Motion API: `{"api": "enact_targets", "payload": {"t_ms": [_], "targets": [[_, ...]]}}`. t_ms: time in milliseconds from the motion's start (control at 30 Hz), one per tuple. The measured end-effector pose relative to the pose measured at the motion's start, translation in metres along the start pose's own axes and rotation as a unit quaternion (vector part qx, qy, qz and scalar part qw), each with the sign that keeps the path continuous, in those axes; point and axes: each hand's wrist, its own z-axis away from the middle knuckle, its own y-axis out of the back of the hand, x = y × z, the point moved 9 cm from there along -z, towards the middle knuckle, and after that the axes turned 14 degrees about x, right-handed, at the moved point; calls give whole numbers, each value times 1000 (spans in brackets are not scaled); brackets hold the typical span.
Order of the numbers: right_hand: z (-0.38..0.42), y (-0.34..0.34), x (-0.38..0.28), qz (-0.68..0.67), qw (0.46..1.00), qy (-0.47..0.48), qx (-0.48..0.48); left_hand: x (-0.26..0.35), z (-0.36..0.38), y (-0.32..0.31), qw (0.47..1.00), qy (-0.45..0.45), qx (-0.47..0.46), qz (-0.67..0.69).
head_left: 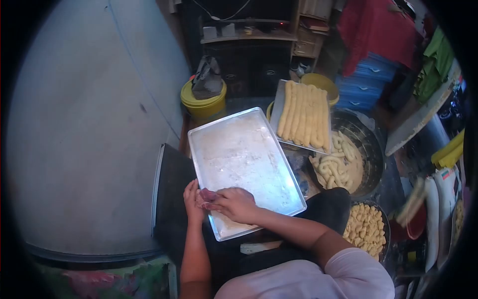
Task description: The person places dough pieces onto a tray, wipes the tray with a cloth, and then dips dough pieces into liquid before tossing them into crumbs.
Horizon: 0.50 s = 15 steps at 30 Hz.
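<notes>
A metal tray (239, 149) with some smears and residue on its surface lies tilted across the person's lap. At its lower left edge, my left hand (191, 199) is closed on a reddish cloth (206, 198). My right hand (235, 204) reaches over the tray from the right, its fingers pressed on the same cloth. Parts of the cloth are hidden under the fingers.
Behind the tray, another tray (283, 138) holds long dough strips (304, 112). To the right are a large dark basin (374, 159) with dough ropes and a pan of small dough pieces (367, 229). A yellow bucket (204, 105) stands behind; a pale panel (94, 129) fills the left.
</notes>
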Motion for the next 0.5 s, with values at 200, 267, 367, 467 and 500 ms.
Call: {"api": "enact_targets", "payload": {"t_ms": [200,267,367,467,500], "targets": [[87,-29,-20,89,986,129,-64,2,9,-28,976,63,-168,-121],[118,-10,-26,47,977,153,-139,-3,8,-26,973,69,-180,-124],[126,17,-29,-169,952,96,-236,10,8,-31,971,74,-186,-128],[73,52,-11,-48,997,-56,-24,52,8,-32,980,-30,-113,-160],[58,54,-10,13,996,-81,39,55,13,-41,980,-31,-114,-159]]}}
